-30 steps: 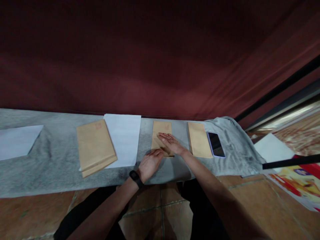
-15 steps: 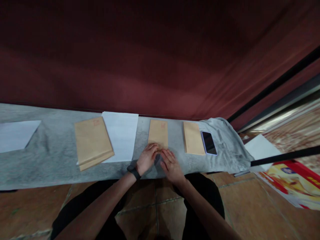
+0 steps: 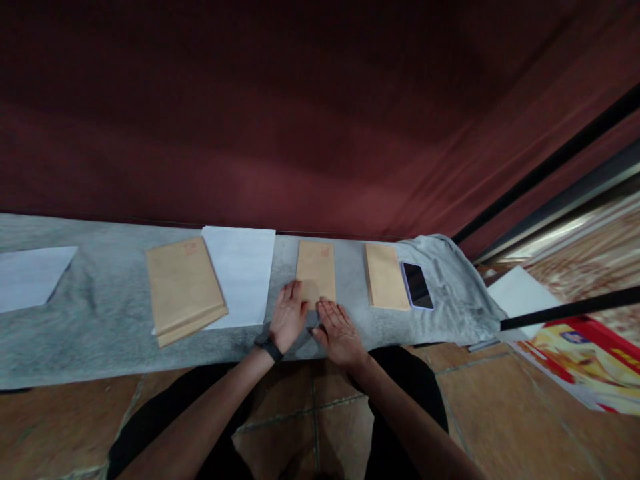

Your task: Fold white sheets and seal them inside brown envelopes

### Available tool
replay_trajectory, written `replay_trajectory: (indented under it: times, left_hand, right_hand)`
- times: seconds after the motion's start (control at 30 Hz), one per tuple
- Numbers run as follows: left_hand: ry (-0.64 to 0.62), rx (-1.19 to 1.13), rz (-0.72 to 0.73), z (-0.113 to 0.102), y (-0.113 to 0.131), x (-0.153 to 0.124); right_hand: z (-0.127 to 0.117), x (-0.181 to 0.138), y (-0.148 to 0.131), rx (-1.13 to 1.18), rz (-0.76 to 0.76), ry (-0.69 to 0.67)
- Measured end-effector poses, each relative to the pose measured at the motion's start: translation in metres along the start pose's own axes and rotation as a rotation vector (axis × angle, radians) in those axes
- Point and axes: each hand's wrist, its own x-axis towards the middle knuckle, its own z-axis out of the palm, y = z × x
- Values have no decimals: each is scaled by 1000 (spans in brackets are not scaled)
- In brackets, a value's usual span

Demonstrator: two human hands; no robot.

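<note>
A brown paper envelope (image 3: 316, 267) with a small red print near its top right corner lies flat in front of me on the grey cloth. My left hand (image 3: 289, 317) rests at its lower left edge, fingers stretched out and thumb near the bottom edge. Flat against its lower right corner lies my right hand (image 3: 341, 333), fingers extended and thumb apart. Neither hand grips anything. The envelope's two lower corners are partly hidden under the fingers.
A stack of brown envelopes (image 3: 387, 277) lies to the right, beside a phone (image 3: 418, 285). On the left, more brown envelopes (image 3: 185, 287) overlap white paper sheets (image 3: 245, 273). Further left is another white paper (image 3: 33, 277). Grey cloth (image 3: 100, 333) covers the narrow table; a dark red curtain (image 3: 300, 167) hangs behind.
My fingers, earlier together at the envelope's bottom edge, have spread apart. The left hand moved to its left side, the right hand lies flatter, and the bottom edge now lies flat.
</note>
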Motion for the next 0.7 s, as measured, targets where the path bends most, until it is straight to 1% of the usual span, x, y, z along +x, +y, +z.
replay_trajectory:
  times: [0.1,0.17,0.27,0.37,0.47,0.6,0.63,0.7]
  left_hand:
    - [-66,-31,-161,-9,6,6]
    - [-85,-58,-236,-14,8,12]
    - [-117,-128,-284,-17,7,22]
    - [-150,-213,-325,-14,5,31]
    - [-137,-342,-354,-7,5,42]
    - [-103,-632,-471,0,6,54]
    - [-96,-663,-495,1,7,55]
    - [-76,-653,-502,3,9,55]
  right_hand:
    - [1,2,8,-26,4,15]
    - [2,6,14,-45,10,17]
    - [3,14,21,-74,26,21]
    - [2,25,26,-92,42,5]
    - [-1,39,32,-97,65,-34]
    - [-4,58,44,-82,140,-46]
    - [-4,61,46,-72,158,-35]
    - [-3,63,48,-46,181,4]
